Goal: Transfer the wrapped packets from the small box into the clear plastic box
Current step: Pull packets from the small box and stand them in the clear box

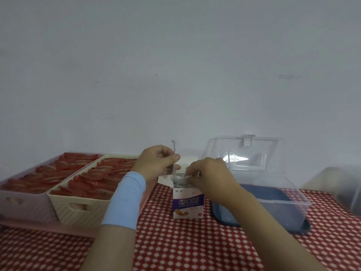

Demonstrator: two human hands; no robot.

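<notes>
Right hand curls its fingers into the open top of the small box and pinches the wrapped packets there. Left hand grips a thin pale strip, perhaps a packet, just above. Neither hand steadies the light carton, so a snagged pull could tip it onto the worktop, short of the clear plastic box.

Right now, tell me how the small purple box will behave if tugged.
Probably light: the small box is thin card, flaps open. It stands tall and narrow on the tablecloth, so it may tip or lift if the right hand pulls wrapped packets. The left hand pinches a thin strip instead.
</notes>
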